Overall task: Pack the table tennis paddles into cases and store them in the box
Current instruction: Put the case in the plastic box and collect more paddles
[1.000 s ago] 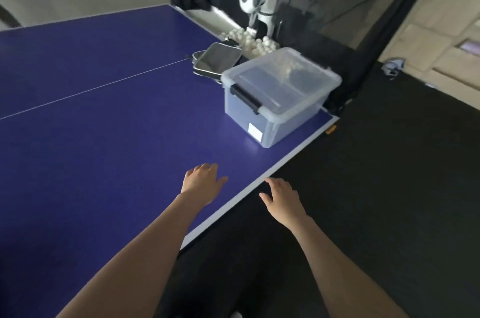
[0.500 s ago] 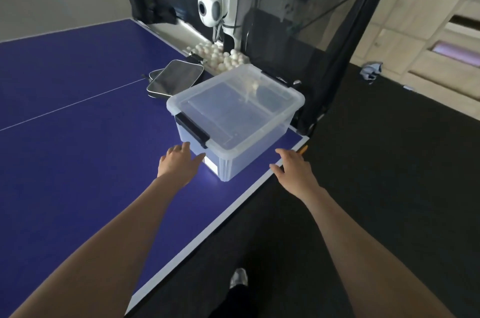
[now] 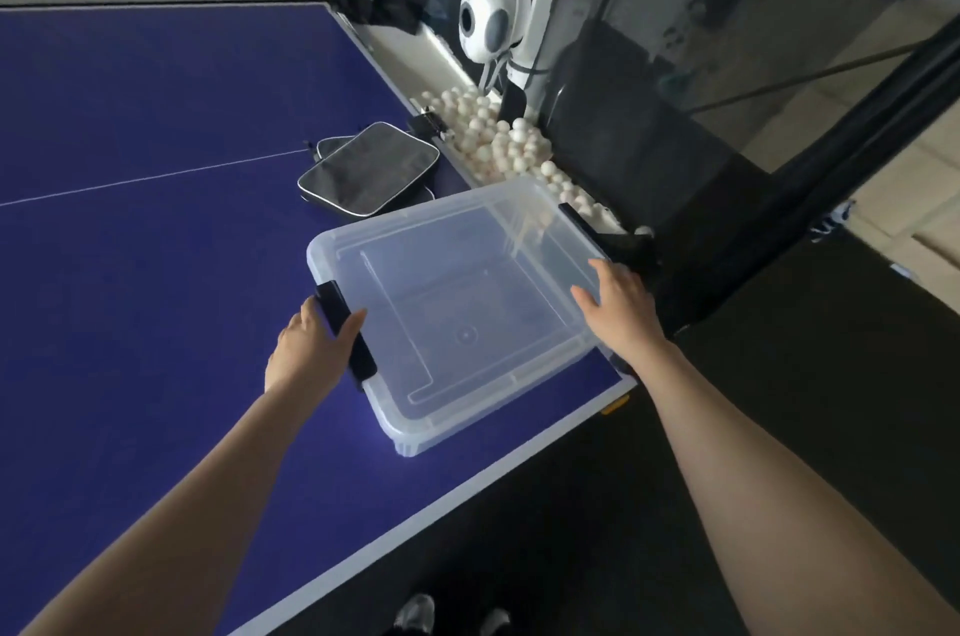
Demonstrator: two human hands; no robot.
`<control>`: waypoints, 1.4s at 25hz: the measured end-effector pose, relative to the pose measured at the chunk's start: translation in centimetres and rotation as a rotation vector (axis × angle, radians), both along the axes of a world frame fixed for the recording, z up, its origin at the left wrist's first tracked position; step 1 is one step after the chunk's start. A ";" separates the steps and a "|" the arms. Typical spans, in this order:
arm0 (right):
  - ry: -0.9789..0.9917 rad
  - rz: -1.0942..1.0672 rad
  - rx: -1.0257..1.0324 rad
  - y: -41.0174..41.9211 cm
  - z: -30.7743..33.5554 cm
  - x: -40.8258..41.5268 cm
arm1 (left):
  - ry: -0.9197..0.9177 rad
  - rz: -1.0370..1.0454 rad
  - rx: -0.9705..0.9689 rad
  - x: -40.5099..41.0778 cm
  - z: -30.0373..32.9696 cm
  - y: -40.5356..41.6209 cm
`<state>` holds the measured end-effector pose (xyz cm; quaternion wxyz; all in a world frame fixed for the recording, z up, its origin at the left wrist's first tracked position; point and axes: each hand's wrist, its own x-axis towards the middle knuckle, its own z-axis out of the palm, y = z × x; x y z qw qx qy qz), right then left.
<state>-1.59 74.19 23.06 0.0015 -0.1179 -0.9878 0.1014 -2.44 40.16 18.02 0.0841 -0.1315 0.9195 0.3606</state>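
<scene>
Both my bare forearms reach forward. My left hand (image 3: 311,349) curls its fingers in a grip on the black latch (image 3: 347,335) of the box (image 3: 467,313). My right hand (image 3: 618,308) lies on the opposite rim, fingers relaxed and spread.

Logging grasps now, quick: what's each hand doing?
Left hand: grips the black latch on the box.
Right hand: fingers straight, resting on the box lid's far side.
</scene>
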 end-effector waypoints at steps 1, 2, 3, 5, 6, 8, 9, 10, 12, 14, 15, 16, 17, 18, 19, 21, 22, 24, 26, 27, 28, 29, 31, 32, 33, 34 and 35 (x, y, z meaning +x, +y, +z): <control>-0.003 0.006 -0.011 0.8 -0.1 -1.6 | 0.001 0.035 0.029 -0.1 -0.1 0.3; -0.003 0.010 -0.026 1.6 -0.2 -3.2 | 0.007 0.075 0.063 -0.1 -0.3 0.7; -0.002 0.015 -0.044 2.4 -0.4 -4.8 | 0.022 0.123 0.099 -0.1 -0.4 1.1; -0.009 0.027 -0.100 4.1 -1.0 -7.9 | 0.062 0.244 0.165 -0.3 -0.6 2.1; -0.010 0.028 -0.150 4.8 -1.4 -9.3 | 0.081 0.297 0.186 -0.4 -0.6 2.5; -0.027 0.044 -0.276 6.0 -2.4 -11.8 | 0.123 0.406 0.211 -0.5 -0.5 3.6; -0.043 0.062 -0.335 6.4 -2.8 -13.0 | 0.152 0.475 0.220 -0.6 -0.5 4.1; -0.052 0.077 -0.391 6.8 -3.2 -14.0 | 0.183 0.539 0.221 -0.7 -0.5 4.7; -0.036 0.087 -0.502 7.4 -4.1 -15.3 | 0.223 0.646 0.226 -0.7 -0.5 5.4; 0.008 0.064 -0.630 7.9 -4.9 -15.7 | 0.231 0.733 0.287 -0.5 -0.4 5.6; 0.031 0.049 -0.688 8.1 -5.1 -15.7 | 0.227 0.763 0.338 -0.3 -0.3 5.6; 0.051 0.049 -0.726 8.4 -5.3 -15.8 | 0.223 0.792 0.400 -0.2 -0.2 5.7; 0.068 0.068 -0.738 8.7 -5.5 -15.8 | 0.218 0.823 0.466 -0.2 -0.2 5.7; 0.081 0.096 -0.732 8.9 -5.8 -15.9 | 0.214 0.854 0.535 -0.1 -0.1 5.6; 0.091 0.118 -0.723 8.9 -6.0 -15.9 | 0.208 0.878 0.600 0.0 -0.1 5.6; 0.100 0.130 -0.724 9.0 -6.2 -16.1 | 0.190 0.904 0.694 0.1 -0.1 5.5; 0.098 0.124 -0.739 9.0 -6.4 -16.3 | 0.181 0.907 0.727 0.2 0.0 5.5; 0.091 0.104 -0.762 9.1 -6.6 -16.4 | 0.160 0.905 0.783 0.3 0.2 5.3; 0.096 0.074 -0.786 9.3 -6.7 -16.5 | 0.142 0.904 0.818 0.4 0.3 5.2; 0.102 0.070 -0.800 9.5 -6.7 -16.4 | 0.133 0.906 0.826 0.4 0.4 5.1; 0.113 0.088 -0.797 9.7 -6.6 -16.2 | 0.123 0.909 0.835 0.4 0.5 5.1; 0.118 0.114 -0.772 9.7 -6.6 -16.1 | 0.117 0.915 0.848 0.4 0.5 5.0; 0.118 0.112 -0.754 9.8 -6.7 -15.9 | 0.097 0.917 0.866 0.3 0.6 4.9; 0.114 0.105 -0.766 9.9 -6.7 -16.0 | 0.088 0.916 0.875 0.3 0.6 4.9; 0.101 0.097 -0.778 10.0 -6.7 -16.1 | 0.079 0.917 0.882 0.4 0.5 4.7; 0.084 0.085 -0.795 10.0 -6.8 -16.2 | 0.068 0.925 0.888 0.5 0.3 4.5; 0.074 0.072 -0.811 10.1 -6.8 -16.3 | 0.060 0.940 0.896 0.7 0.1 4.3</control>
